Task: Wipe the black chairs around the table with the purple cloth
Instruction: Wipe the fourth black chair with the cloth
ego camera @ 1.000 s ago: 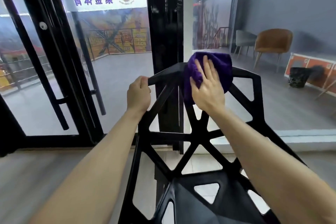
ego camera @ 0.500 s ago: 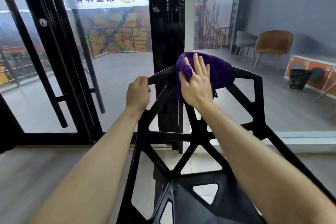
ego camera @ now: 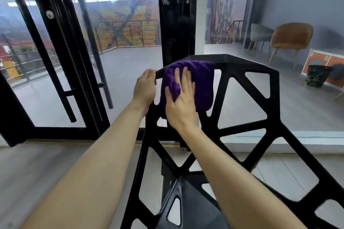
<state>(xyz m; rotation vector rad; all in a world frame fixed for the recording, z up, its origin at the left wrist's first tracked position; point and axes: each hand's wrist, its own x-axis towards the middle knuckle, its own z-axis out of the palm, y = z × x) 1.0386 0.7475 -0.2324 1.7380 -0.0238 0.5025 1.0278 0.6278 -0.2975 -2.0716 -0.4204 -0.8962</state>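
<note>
A black chair (ego camera: 240, 124) with an open lattice backrest stands right in front of me, its seat at the bottom of the view. The purple cloth (ego camera: 201, 83) is draped over the left part of the backrest's top rail. My right hand (ego camera: 181, 100) lies on the cloth with fingers straight and presses it against the backrest. My left hand (ego camera: 145, 87) grips the top left corner of the backrest, right beside the cloth.
A black-framed glass door (ego camera: 61, 72) and a black pillar (ego camera: 176, 16) stand close behind the chair. Through the glass wall on the right I see a brown armchair (ego camera: 290, 39), a grey chair and a dark bin (ego camera: 316, 75). Grey wood floor lies to my left.
My right hand has slid the cloth leftward along the top rail, from the middle toward my left hand, and slightly down. My left hand has kept its grip on the corner.
</note>
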